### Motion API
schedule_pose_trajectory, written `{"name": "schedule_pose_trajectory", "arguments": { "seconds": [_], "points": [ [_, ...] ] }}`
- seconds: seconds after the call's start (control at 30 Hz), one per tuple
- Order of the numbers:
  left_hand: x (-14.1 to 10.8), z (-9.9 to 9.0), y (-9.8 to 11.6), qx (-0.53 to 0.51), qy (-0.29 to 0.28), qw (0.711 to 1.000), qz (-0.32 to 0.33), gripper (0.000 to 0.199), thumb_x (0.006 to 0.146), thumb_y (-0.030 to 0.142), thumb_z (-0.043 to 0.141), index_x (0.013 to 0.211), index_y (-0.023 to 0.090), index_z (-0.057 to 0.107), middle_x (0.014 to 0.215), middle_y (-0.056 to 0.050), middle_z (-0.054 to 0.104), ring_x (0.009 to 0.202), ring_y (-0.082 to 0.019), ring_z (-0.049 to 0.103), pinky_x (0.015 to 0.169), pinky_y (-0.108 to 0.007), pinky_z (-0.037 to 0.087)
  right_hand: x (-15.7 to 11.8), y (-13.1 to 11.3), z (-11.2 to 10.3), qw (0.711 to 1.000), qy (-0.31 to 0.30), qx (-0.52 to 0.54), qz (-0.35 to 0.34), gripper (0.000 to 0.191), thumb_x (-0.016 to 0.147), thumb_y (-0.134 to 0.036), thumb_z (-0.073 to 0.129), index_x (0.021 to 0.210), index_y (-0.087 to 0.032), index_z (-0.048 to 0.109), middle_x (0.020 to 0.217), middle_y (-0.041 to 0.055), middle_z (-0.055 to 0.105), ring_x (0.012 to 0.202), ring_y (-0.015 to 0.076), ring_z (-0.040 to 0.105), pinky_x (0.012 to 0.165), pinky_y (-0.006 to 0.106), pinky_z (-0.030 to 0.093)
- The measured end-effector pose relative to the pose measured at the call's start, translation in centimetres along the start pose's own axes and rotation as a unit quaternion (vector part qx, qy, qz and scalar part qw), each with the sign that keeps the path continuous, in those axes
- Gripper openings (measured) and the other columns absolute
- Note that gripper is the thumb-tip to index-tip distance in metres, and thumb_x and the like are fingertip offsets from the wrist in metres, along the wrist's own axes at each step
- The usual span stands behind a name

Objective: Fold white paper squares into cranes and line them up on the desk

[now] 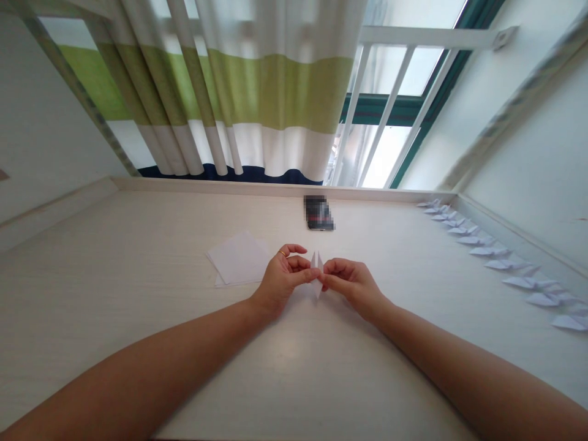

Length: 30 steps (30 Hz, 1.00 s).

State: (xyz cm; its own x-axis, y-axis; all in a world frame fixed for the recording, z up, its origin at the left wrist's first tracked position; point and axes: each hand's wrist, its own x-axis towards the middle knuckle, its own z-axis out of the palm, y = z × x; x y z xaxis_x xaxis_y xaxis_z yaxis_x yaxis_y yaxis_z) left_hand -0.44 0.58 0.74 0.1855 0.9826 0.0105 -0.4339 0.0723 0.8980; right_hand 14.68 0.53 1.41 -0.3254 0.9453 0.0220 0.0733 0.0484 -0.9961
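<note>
A small folded piece of white paper [316,282], narrow and diamond-shaped with two upright points at its top, is held up over the middle of the table. My left hand [287,272] pinches its left side between thumb and fingers, and a ring shows on one finger. From the other side my right hand [346,278] grips its right edge with thumb and bent forefinger. Just left of my left hand lies a small stack of white paper sheets [241,260], partly covered by that hand.
Several folded paper figures [498,251] line the table's right side in a row. A dark, blurred-out phone-like object [318,213] lies near the back edge. The pale table [138,269] has a raised rim; behind it hang a striped curtain [285,92] and white window bars [386,98].
</note>
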Motion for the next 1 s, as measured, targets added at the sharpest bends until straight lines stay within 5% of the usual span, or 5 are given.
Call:
{"name": "schedule_pose_trajectory", "arguments": {
  "seconds": [0.23,0.47,1.0],
  "points": [
    [-0.13,0.14,-0.04,0.015,0.008,1.000,0.023,0.034,0.054,0.012,0.071,0.080,0.016,0.049,0.052,0.009,0.052,0.046,-0.004,0.046,0.049,-0.016,0.036,0.18,-0.14,0.05,0.998,-0.030,0.047,0.025,0.015,0.064,-0.028,0.064,0.062,-0.015,0.058,0.057,-0.0011,0.057,0.055,0.0090,0.049,0.058,0.023,0.036],
    [0.00,0.16,0.04,0.055,0.026,0.998,0.001,0.020,0.057,0.024,0.071,0.070,0.012,0.062,0.064,0.000,0.061,0.054,-0.007,0.050,0.053,-0.020,0.039,0.13,0.11,0.03,0.998,-0.041,0.034,0.030,0.016,0.065,-0.028,0.063,0.062,-0.015,0.056,0.056,-0.0012,0.056,0.054,0.0095,0.048,0.056,0.024,0.036],
    [-0.24,0.34,0.06,0.123,0.072,0.990,0.015,0.019,0.057,0.028,0.070,0.053,0.013,0.057,0.047,0.004,0.053,0.047,-0.005,0.045,0.050,-0.020,0.036,0.18,0.30,0.21,0.999,-0.025,-0.046,-0.005,0.015,0.067,-0.027,0.060,0.061,-0.016,0.053,0.057,-0.0020,0.053,0.054,0.0092,0.046,0.054,0.023,0.036]
  ]
}}
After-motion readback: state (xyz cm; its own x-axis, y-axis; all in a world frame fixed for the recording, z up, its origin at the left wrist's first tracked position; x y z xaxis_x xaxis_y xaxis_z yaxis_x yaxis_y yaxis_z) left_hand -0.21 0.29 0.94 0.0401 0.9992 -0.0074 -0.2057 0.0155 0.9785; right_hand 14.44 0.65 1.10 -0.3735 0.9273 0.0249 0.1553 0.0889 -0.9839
